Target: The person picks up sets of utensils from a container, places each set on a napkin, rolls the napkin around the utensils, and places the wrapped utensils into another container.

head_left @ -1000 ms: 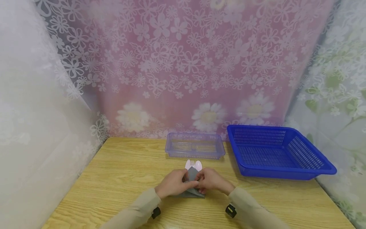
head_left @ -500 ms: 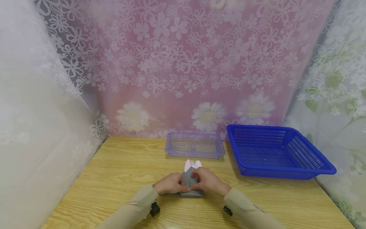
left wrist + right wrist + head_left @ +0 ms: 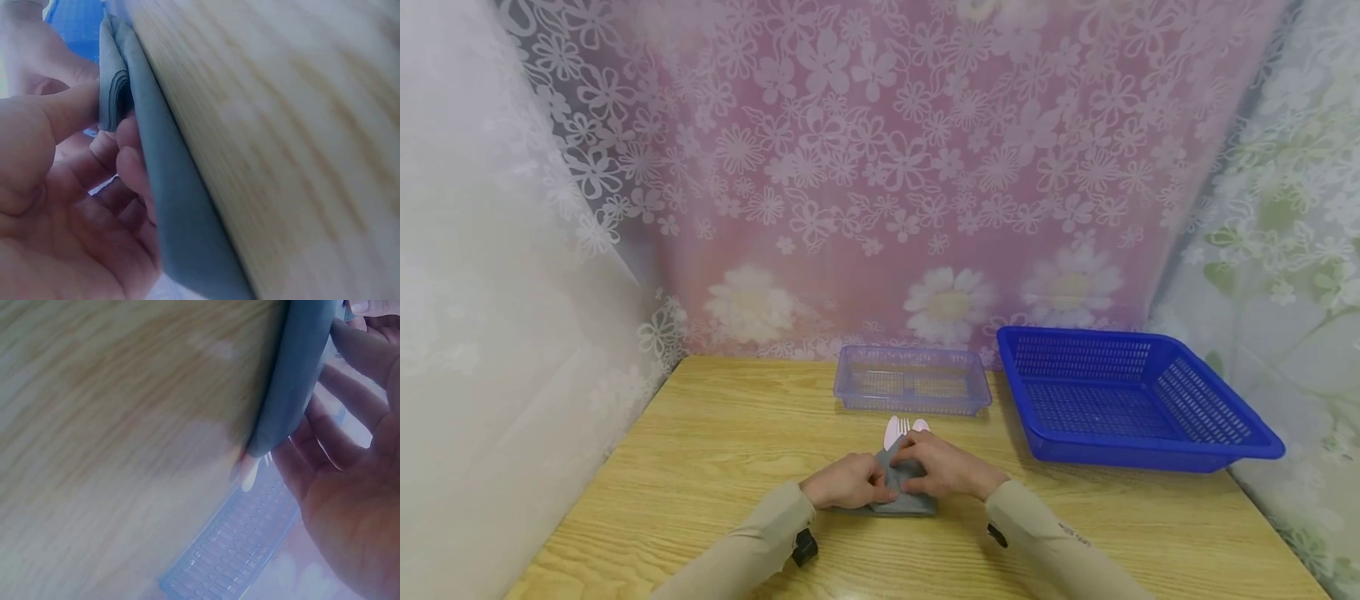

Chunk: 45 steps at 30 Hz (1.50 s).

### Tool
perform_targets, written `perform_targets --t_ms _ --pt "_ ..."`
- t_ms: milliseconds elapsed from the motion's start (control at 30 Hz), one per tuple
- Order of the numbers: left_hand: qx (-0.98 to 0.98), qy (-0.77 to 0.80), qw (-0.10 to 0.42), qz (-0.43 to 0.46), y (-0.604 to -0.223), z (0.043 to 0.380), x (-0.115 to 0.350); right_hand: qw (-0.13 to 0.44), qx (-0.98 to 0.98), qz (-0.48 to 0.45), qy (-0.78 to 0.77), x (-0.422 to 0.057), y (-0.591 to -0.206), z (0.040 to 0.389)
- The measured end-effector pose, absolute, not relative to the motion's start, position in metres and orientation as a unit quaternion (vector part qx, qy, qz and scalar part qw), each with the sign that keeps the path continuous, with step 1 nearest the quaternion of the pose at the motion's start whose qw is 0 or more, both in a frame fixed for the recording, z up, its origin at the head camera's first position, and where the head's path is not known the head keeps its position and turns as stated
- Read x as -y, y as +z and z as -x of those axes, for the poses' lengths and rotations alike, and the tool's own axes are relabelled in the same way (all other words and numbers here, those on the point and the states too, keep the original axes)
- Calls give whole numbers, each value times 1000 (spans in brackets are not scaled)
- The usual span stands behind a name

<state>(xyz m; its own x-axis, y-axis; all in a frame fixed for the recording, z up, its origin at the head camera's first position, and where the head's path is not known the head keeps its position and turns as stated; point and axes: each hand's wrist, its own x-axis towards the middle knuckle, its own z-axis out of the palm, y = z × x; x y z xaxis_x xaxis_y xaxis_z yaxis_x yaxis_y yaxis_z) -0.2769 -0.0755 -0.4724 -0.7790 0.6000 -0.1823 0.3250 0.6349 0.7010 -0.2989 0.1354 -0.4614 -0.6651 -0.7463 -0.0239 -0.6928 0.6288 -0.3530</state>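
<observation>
A grey-green napkin [image 3: 917,503] lies folded on the table, partly hidden by both hands. From its far end stick out the pale tips of a knife [image 3: 891,432], a fork [image 3: 903,426] and a spoon [image 3: 921,425]. At the napkin's left side, my left hand [image 3: 846,482] pinches a folded edge; thumb and fingers grip several layers [image 3: 114,100] in the left wrist view. My right hand [image 3: 953,468] rests its spread fingertips on the napkin's right part. In the right wrist view, those fingers [image 3: 325,434] press lightly curved against the cloth, pinching nothing.
Behind the napkin stands a translucent lavender basket [image 3: 912,407]. A larger blue basket [image 3: 1142,454] occupies the table's right side. The wooden table [image 3: 730,433] ends at a pink floral curtain [image 3: 865,183], with pale curtains on both sides.
Both hands shifted slightly left from the napkin's middle. My right fingers let go of the cloth fold and spread over the napkin. My left hand keeps hold of the left edge.
</observation>
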Motion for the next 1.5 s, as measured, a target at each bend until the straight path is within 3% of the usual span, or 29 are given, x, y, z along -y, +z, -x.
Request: perform_targets --t_ms 467,833,1133,1367,1500 --pt "-859 337 228 -311 -472 284 84 83 -897 400 -171 -135 -462 293" --pt "-872 303 202 -327 -472 288 84 69 -896 411 -152 -136 -465 294" --pt "-878 308 215 -295 -470 289 88 60 -904 399 -142 -135 -465 292" --pt "-879 279 138 -362 -465 286 82 57 -902 402 -145 -134 -467 293" --pt "-868 268 138 -394 -465 284 77 52 -903 405 -137 -135 -468 294"
